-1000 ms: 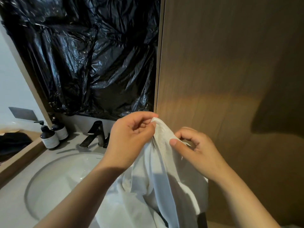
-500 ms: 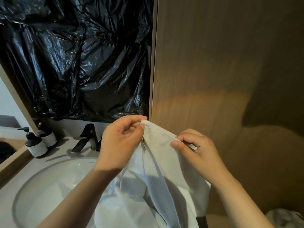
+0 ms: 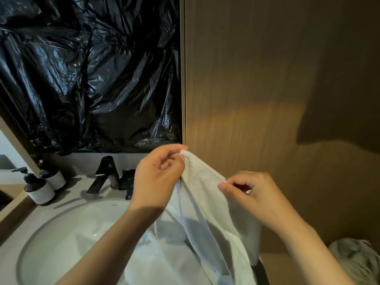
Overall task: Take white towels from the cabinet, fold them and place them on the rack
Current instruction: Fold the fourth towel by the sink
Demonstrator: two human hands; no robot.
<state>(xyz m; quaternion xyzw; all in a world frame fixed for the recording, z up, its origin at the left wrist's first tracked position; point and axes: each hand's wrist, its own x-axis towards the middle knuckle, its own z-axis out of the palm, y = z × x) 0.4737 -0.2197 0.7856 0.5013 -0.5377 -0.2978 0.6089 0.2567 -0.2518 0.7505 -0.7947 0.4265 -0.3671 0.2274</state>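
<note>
Both hands are pinching the white towel (image 3: 203,177) at frame centre: left hand (image 3: 158,175) gripping its corner, right hand (image 3: 255,194) its edge. Risk: the hanging cloth is trailing into the sink (image 3: 67,233), likely getting wet.

My head camera, the only view, looks forward and down, close over my left hand (image 3: 158,177) and right hand (image 3: 253,194). It faces the wooden panel (image 3: 257,89) standing just right of the sink (image 3: 72,229).
</note>
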